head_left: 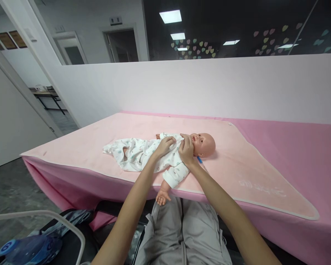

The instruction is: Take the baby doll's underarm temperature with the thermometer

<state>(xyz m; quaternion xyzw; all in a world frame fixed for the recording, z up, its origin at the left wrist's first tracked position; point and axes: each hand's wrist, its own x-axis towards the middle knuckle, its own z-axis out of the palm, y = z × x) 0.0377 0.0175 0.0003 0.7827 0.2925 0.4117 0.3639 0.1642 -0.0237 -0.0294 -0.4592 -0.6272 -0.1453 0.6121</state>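
Note:
A baby doll lies on its back, its head to the right and its legs to the left. It wears a white patterned romper, which hangs loose at the leg end. My left hand is on the doll's chest, its fingers bent and pinching the romper's front. At the neck, just below the doll's chin, my right hand is closed on the romper's collar. Both hands' fingertips are partly hidden. One doll hand sticks out over the table's near edge.
A peach mat over a pink cloth covers the table. A thin blue-ended object lies beside my right wrist. A white half-wall stands behind. A blue water bottle is at lower left.

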